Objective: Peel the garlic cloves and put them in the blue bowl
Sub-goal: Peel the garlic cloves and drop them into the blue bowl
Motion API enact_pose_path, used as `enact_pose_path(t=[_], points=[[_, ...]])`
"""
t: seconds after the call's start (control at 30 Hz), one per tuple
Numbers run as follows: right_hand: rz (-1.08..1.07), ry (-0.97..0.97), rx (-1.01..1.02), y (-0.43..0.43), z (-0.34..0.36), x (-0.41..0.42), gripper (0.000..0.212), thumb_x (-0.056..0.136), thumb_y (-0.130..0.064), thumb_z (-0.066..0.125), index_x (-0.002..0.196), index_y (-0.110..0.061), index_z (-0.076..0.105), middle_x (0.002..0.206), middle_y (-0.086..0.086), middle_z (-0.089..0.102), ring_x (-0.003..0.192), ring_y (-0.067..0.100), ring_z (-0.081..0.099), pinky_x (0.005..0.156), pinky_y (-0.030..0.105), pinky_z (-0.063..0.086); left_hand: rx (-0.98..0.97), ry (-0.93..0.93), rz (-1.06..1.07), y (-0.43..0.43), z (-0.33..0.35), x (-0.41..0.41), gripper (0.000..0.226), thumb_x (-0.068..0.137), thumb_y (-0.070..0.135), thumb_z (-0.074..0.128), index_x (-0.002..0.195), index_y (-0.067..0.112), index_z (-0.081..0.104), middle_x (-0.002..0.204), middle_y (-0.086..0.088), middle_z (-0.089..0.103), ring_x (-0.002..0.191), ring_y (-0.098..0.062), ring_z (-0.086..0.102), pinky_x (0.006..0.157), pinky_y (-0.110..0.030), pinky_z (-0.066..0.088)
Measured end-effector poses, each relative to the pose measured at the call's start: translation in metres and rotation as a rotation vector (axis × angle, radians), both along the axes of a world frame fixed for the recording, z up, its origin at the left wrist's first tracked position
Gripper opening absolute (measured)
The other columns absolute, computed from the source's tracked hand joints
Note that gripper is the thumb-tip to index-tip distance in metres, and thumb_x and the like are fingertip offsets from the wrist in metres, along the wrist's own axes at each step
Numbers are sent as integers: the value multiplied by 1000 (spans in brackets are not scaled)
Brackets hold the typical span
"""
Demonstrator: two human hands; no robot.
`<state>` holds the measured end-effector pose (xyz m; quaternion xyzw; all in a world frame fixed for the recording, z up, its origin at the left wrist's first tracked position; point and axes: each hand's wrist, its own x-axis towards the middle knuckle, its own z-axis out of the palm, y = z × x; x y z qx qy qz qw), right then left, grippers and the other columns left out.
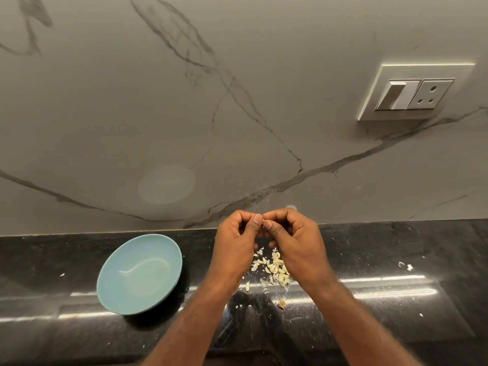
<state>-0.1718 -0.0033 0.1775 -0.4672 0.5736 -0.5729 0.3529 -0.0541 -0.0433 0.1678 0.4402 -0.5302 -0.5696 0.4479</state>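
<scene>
A veined marble wall (158, 101) rises behind a black speckled desk (396, 260). Above the desk, the left hand (235, 244) and right hand (298, 241) meet fingertip to fingertip, each grip pinching something small and mostly hidden, likely a clove in mid-peel. More garlic (274, 270) lies heaped beneath them. The blue bowl (126, 286) sits to the left, nearly bare. Next, the skin must come free before the clove goes left into the bowl.
</scene>
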Motion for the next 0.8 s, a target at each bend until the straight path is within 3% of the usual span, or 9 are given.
enact_pose_path(t=[0.33, 0.57, 0.7, 0.8], points=[[1, -251, 72, -2, 1, -7, 7, 93, -4, 66, 95, -6, 72, 76, 2, 71, 69, 11, 64, 59, 22, 55, -4, 15, -35, -3, -3, 3, 14, 94, 14, 65, 100, 25, 72, 95, 1, 75, 88, -16, 70, 67, -22, 51], [4, -280, 69, -1, 3, -11, 10, 93, -3, 64, 98, -5, 72, 78, 1, 73, 70, 12, 65, 62, 23, 56, -123, -106, -38, -6, -3, 6, 7, 91, 22, 70, 96, 25, 74, 86, 10, 73, 77, 0, 65, 69, -19, 51], [39, -254, 80, -1, 4, -12, 17, 92, -2, 66, 106, -9, 72, 88, -1, 75, 78, 9, 68, 67, 23, 57, -154, -116, -33, -6, -3, 5, 8, 92, 21, 69, 97, 24, 74, 88, 9, 75, 84, -6, 69, 75, -20, 54], [33, -238, 86, -2, 5, -12, 18, 92, -1, 65, 105, -9, 73, 89, 0, 76, 78, 7, 70, 66, 22, 56, -147, -125, -48, -5, -5, 5, 9, 95, 23, 66, 97, 24, 75, 86, 6, 75, 80, -8, 69, 70, -22, 53]])
